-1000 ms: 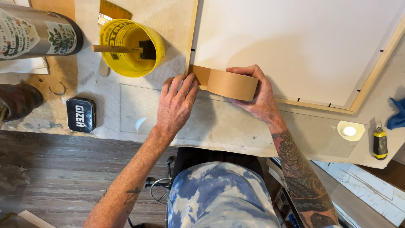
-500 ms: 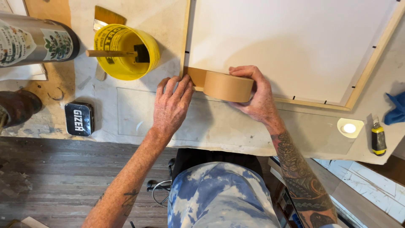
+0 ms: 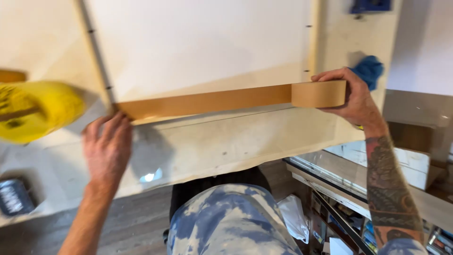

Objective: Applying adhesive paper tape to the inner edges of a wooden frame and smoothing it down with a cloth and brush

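Brown tape roll now farther right

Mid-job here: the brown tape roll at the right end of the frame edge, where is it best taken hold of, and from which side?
Take the tape roll across its flat faces from the right, as the right hand does now. It stands on edge, and its strip runs left along the frame's lower edge to the left hand, so a grip from the right leaves the strip's exit free.

A pale worktable was seen under soft light. Below the worktable, a dark wooden floor was visible; to its right, cluttered shelves were placed.
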